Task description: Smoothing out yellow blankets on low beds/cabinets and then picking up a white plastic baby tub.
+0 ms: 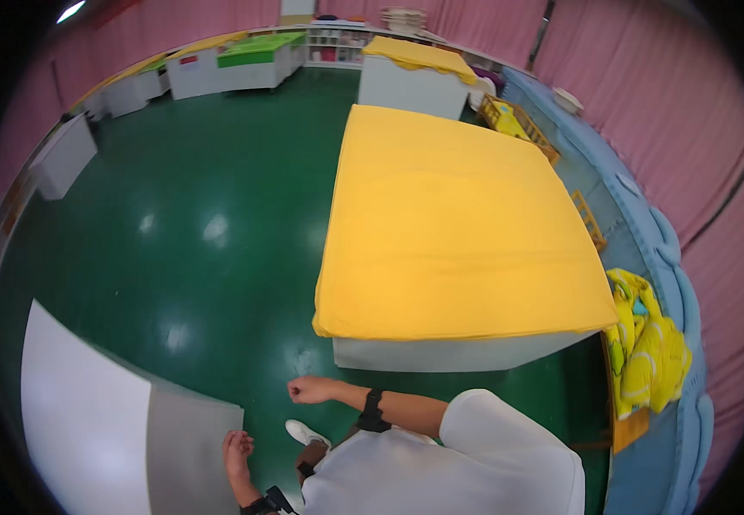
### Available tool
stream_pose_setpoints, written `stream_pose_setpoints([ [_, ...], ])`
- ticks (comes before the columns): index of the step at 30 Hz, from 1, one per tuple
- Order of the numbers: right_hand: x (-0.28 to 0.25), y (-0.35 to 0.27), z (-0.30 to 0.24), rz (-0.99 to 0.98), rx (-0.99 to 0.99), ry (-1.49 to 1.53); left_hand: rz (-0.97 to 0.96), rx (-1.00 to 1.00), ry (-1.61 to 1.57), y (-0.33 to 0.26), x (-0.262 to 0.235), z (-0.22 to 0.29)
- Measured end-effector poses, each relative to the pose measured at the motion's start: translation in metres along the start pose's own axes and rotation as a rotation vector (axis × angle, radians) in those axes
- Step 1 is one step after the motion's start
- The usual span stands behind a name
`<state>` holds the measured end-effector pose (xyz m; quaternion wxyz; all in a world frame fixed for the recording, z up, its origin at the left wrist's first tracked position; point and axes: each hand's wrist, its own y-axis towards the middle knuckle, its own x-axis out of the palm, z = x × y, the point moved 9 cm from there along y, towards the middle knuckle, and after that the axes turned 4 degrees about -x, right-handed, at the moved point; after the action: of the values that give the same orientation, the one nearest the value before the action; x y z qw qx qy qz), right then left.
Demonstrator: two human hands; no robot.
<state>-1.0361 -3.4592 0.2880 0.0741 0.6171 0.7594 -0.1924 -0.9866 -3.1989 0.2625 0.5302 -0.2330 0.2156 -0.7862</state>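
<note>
My left hand (238, 448) is low in the view, beside the grey end of a white-topped table. Its fingers are curled in, and nothing shows in them. My right hand (310, 390) reaches across in front of me over the green floor, closed in a loose fist with no object visible. Just beyond it is the near left corner of a large table with a yellow fitted cover (458, 232). Both hands are apart from the furniture. A dark strap (373, 410) circles my right forearm, and another dark band sits at my left wrist.
A white-topped table (84, 412) stands at the lower left. Yellow patterned bedding (646, 360) lies on a wooden frame at the right, along a blue padded edge (685, 300). More covered tables (260, 53) and a white shelf (337, 45) line the far side by pink curtains.
</note>
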Motion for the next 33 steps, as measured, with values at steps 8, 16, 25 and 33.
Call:
stream_pose_setpoints([
  [8, -0.057, 0.177, -0.016, 0.091, 0.074, 0.128, -0.338, 0.141, 0.156, 0.183, 0.088, 0.225],
  [16, -0.228, 0.322, 0.024, 0.455, 0.05, 0.208, -0.45, 0.115, 0.201, 0.376, 0.159, 0.356],
  [25, -0.409, 0.433, 0.069, 0.534, 0.119, 0.228, -0.255, 0.055, -0.029, 0.556, 0.125, 0.465],
  [33, -0.562, 0.527, 0.177, 0.574, 0.301, 0.435, -0.14, -0.113, -0.115, 0.788, 0.129, 0.52],
])
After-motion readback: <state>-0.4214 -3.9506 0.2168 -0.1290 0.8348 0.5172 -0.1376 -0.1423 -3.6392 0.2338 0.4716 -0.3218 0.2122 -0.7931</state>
